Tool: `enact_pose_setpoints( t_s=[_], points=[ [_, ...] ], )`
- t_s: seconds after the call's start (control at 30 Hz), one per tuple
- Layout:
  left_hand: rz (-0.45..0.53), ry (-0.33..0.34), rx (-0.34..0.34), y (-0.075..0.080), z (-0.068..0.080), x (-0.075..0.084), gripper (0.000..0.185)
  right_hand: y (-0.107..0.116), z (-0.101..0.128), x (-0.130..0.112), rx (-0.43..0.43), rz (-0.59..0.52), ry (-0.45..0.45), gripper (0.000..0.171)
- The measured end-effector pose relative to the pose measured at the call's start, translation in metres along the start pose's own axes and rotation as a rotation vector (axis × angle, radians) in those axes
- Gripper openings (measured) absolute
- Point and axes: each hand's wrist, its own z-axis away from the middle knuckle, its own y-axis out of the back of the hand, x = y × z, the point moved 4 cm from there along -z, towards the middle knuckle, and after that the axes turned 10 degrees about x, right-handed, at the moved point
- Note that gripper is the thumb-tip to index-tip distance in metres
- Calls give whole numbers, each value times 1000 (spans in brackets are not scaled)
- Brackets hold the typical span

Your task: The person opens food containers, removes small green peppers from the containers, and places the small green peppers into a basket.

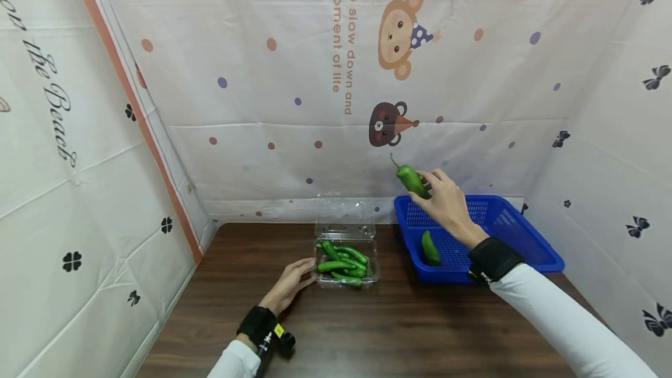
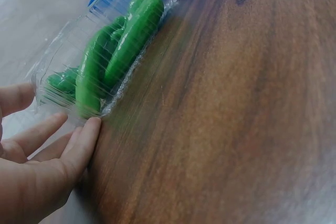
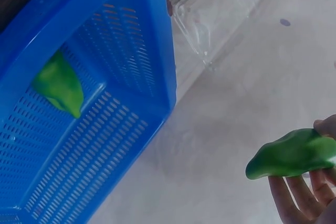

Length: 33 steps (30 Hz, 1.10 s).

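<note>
The right hand (image 1: 445,202) and black wrist band (image 1: 496,258) hide part of the blue perforated plastic basket (image 1: 520,244) in the head view. The right wrist view cuts off that hand, the basket and one end of the plump glossy green pepper (image 1: 413,181) it holds. In the clear hinged plastic box (image 1: 375,267), slim green peppers (image 1: 332,265) overlap, so their number cannot be told; the left wrist view blurs them behind ridged plastic. The box stands open on the dark brown wooden table (image 1: 336,331), left of the basket.

The right hand pinches the pepper between thumb and fingers, raised near the basket's far edge with the stem pointing away from the palm. A second plump green pepper (image 1: 431,248) lies inside the basket. The left hand (image 1: 289,286) reaches forward, fingers extended and slightly spread, fingertips touching the box's left side
</note>
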Motion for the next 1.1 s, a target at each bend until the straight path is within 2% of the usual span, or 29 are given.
enact_pose_setpoints(
  t_s=[1.1],
  points=[
    [19,7,-15,1,-1,2,57,15,2,19,55,32,-40,50]
  ],
)
